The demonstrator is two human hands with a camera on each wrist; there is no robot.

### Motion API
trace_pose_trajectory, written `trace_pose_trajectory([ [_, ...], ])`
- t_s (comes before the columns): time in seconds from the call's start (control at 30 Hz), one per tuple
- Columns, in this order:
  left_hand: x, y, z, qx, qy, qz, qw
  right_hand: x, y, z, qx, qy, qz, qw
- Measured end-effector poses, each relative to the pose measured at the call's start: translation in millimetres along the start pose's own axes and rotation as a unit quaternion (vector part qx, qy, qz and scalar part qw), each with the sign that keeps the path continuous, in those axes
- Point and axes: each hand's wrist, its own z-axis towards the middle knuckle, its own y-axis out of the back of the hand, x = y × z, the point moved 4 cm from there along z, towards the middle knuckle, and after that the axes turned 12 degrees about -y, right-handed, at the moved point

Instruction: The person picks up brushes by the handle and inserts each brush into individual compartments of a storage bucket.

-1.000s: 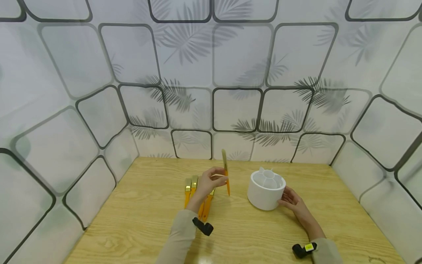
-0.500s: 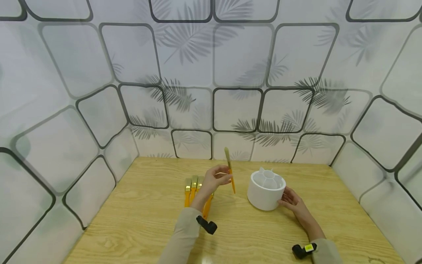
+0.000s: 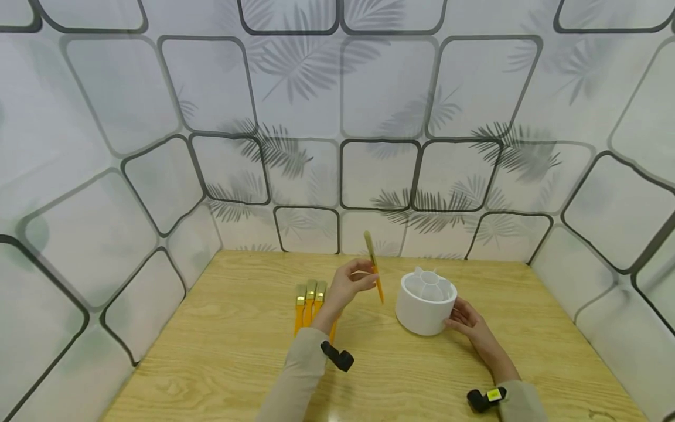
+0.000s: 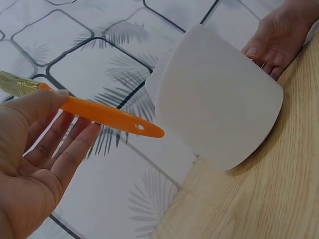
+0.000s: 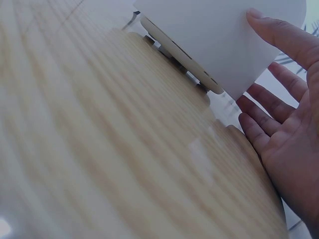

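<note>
My left hand (image 3: 348, 286) pinches a paintbrush (image 4: 109, 113) by its orange handle, between thumb and fingertips. Pale bristles and a gold ferrule point up in the head view, and the handle's end slants down toward a white round desk organizer (image 3: 420, 313). A gap separates the brush from the organizer. On the right, my right hand (image 3: 473, 329) holds the organizer's side, with the thumb on its wall (image 5: 219, 42) and the fingers bent round it. White dividers split its inside into compartments. Beside my left forearm lie several more paintbrushes (image 3: 300, 308), partly hidden by the hand and sleeve.
Everything stands on a light wooden table (image 3: 221, 346). A patterned curtain (image 3: 379, 176) with dark rounded outlines and leaf prints encloses the table's back and sides. A small black camera (image 3: 338, 356) sits on the left wrist, and another (image 3: 481, 401) on the right.
My left hand has moved right and slightly up with the paintbrush, closer to the organizer. The brush now leans more, bristles to the left. The right hand and organizer have stayed put.
</note>
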Motion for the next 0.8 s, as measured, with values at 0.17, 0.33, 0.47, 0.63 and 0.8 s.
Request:
trace_pose_trajectory([
  [0.17,-14.0,-5.8,0.5,0.002,-0.013,-0.012,0.9998,1,0,-0.4,0.002,0.000,0.001,1.0000],
  [0.33,-30.8,-13.2,0.9,0.009,-0.029,-0.014,0.9994,1,0,-1.0,0.000,-0.006,0.006,1.0000],
  [0.47,-34.8,-17.0,2.8,0.009,-0.024,-0.011,0.9996,1,0,-0.7,-0.001,-0.002,0.007,1.0000],
  [0.63,-36.8,-20.8,6.0,0.006,-0.031,-0.011,0.9994,1,0,-0.6,-0.004,0.000,0.010,0.9999],
  [0.8,-39.5,-24.7,10.1,0.000,-0.040,-0.017,0.9990,2,0,-0.9,-0.007,-0.005,0.009,0.9999],
])
